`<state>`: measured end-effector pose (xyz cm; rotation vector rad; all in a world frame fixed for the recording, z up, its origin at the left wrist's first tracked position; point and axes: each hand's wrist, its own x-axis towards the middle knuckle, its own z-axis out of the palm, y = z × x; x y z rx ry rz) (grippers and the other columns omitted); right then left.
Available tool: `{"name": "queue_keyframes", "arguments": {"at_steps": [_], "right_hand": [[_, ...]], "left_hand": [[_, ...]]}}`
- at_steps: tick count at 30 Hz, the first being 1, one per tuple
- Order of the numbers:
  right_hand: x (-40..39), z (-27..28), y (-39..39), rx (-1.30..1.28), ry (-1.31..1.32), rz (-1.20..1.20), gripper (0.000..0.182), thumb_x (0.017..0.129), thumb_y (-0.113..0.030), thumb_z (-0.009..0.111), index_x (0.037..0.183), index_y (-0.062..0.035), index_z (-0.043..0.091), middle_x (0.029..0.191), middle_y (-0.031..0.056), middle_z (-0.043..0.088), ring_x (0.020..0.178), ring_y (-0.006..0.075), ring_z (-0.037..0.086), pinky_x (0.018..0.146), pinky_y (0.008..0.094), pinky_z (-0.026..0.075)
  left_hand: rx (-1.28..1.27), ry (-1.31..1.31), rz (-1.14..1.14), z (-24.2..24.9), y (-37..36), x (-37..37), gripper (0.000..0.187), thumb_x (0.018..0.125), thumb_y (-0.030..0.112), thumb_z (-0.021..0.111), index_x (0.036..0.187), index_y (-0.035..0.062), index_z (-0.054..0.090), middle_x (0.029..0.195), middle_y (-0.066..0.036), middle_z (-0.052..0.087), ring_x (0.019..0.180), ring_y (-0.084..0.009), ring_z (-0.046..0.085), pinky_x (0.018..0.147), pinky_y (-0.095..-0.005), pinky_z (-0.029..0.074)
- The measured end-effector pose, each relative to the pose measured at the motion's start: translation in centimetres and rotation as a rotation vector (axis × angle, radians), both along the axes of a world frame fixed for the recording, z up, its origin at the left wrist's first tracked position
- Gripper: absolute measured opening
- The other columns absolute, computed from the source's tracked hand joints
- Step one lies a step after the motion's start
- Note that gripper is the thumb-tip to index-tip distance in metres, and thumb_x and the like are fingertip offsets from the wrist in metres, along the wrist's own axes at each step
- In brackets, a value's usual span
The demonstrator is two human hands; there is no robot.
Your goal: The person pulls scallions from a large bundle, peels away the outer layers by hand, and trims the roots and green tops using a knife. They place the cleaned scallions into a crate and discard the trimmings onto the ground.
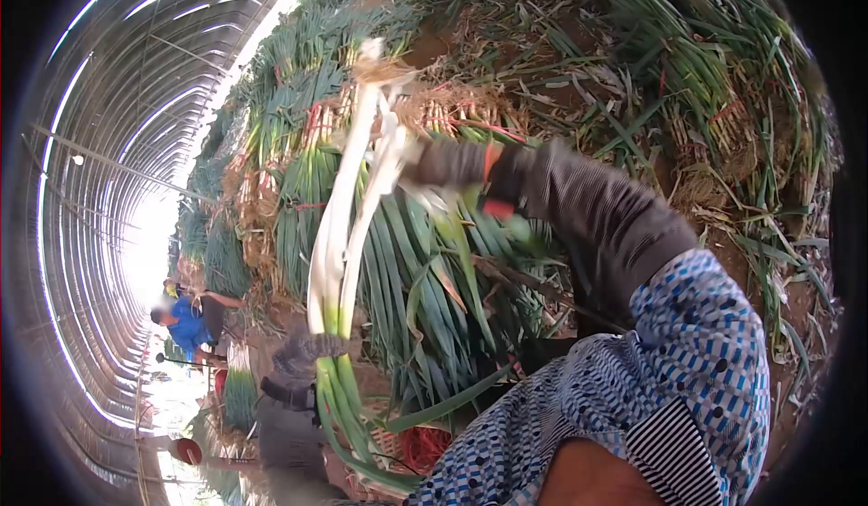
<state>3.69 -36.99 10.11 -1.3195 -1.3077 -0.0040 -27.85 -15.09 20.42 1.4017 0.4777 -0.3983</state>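
Observation:
My left hand, in a grey glove, is closed round long green onions where white stems turn green. Their bushy roots point to the top of the view, and the green leaves bend down past my wrist. My right hand, dark-gloved and smeared by motion, is at the white stems just below the roots. It appears closed on a loose outer leaf, pale and green, which hangs beneath it. Behind both hands lies a thick pile of green onions, leaves fanned out.
The view is turned sideways. Tied onion bundles lie in rows beyond my hands. Loose leaves litter the soil. A co-worker in blue is farther down the arched tunnel. Red strings lie by my lap.

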Motion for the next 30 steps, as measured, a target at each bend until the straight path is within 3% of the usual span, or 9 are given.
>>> {"name": "queue_keyframes", "arguments": {"at_steps": [2,5,6,8,12,14,17,26,30], "right_hand": [[17.1,-7.0,-4.1,-0.859,-0.552,-0.849,0.026,0.081,-0.023,0.055,0.103,-0.0107,0.059,0.085,0.0047,0.063,0.069,0.0164,0.061,0.057,0.0307,0.048],[21.4,-7.5,-16.8,-0.381,-0.017,-1.065,0.032,0.082,-0.035,0.055,0.103,-0.0113,0.06,0.087,0.0161,0.064,0.073,0.0283,0.062,0.062,0.0367,0.049],[17.7,-4.7,-18.5,-1.055,-0.05,-1.21,0.043,0.076,-0.036,0.063,0.108,-0.0077,0.058,0.09,0.0169,0.063,0.082,0.03,0.061,0.071,0.037,0.048],[12.8,-1.7,-18.2,-1.308,-0.231,-1.198,0.051,0.07,-0.038,0.068,0.111,-0.0094,0.06,0.1,0.0148,0.063,0.09,0.0289,0.062,0.079,0.0361,0.049],[8.7,-5.2,-8.9,-0.353,0.106,-0.482,0.083,0.065,-0.035,0.077,0.133,-0.008,0.038,0.126,0.0194,0.05,0.115,0.0291,0.049,0.095,0.0367,0.04],[1.6,-1.9,-4.5,-0.309,0.524,-0.124,0.101,0.068,-0.022,0.078,0.143,-0.0077,0.012,0.108,0.014,0.059,0.083,0.0204,0.061,0.068,0.0308,0.051],[0.0,-3.3,2.5,-0.158,0.656,0.594,0.05,0.072,-0.018,0.073,0.115,-0.0068,0.051,0.072,0.0067,0.061,0.057,0.0112,0.057,0.045,0.0228,0.046],[16.1,-13.1,-13.8,-0.679,0.086,-1.242,0.039,0.079,-0.028,0.059,0.105,0.0003,0.058,0.093,0.0189,0.064,0.087,0.035,0.062,0.07,0.0408,0.049],[8.2,-9.4,-10.9,-0.429,0.177,-0.478,0.041,0.079,-0.028,0.066,0.112,-0.005,0.057,0.1,0.0131,0.063,0.083,0.0255,0.063,0.07,0.0342,0.052]], "left_hand": [[0.135,-0.03,-0.017,0.5,0.4,-1.7,0.04,0.075,0.005,0.065,0.111,-0.0078,0.05,0.09,-0.014,0.061,0.075,-0.022,0.062,0.07,-0.0307,0.053],[0.193,-0.053,-0.004,-0.2,1.2,-3.6,0.044,0.073,0.004,0.067,0.112,-0.007,0.05,0.093,-0.015,0.06,0.077,-0.0207,0.061,0.068,-0.0291,0.052],[0.194,-0.058,-0.003,-0.6,1.2,-3.5,0.046,0.073,0.004,0.067,0.113,-0.0067,0.049,0.095,-0.015,0.06,0.077,-0.0203,0.061,0.067,-0.0286,0.052],[0.184,-0.074,-0.024,-1.7,1.3,-2.9,0.048,0.071,0.003,0.068,0.114,-0.0062,0.049,0.097,-0.015,0.06,0.078,-0.0194,0.061,0.066,-0.0275,0.052],[0.103,-0.115,-0.081,-3.7,1.3,-1.0,0.054,0.068,0.002,0.071,0.117,-0.0051,0.048,0.101,-0.016,0.059,0.08,-0.0177,0.06,0.064,-0.0255,0.051],[0.021,-0.045,-0.078,-3.4,0.3,-0.1,0.056,0.067,0.001,0.071,0.118,-0.0048,0.047,0.102,-0.016,0.059,0.081,-0.0175,0.06,0.064,-0.0249,0.051],[-0.146,0.078,-0.103,-2.5,-2.2,0.8,0.063,0.065,-0.001,0.071,0.122,-0.0027,0.044,0.104,-0.015,0.057,0.082,-0.019,0.059,0.067,-0.0264,0.052],[-0.161,-0.001,0.001,-8.1,2.9,-5.0,0.068,0.067,0.011,0.074,0.126,-0.0001,0.042,0.102,-0.016,0.057,0.08,-0.0201,0.06,0.065,-0.0278,0.051],[-0.08,0.013,-0.035,-6.3,-0.8,-0.8,0.056,0.067,0.009,0.073,0.116,-0.0053,0.049,0.083,-0.008,0.058,0.069,-0.0175,0.057,0.058,-0.026,0.048]]}}
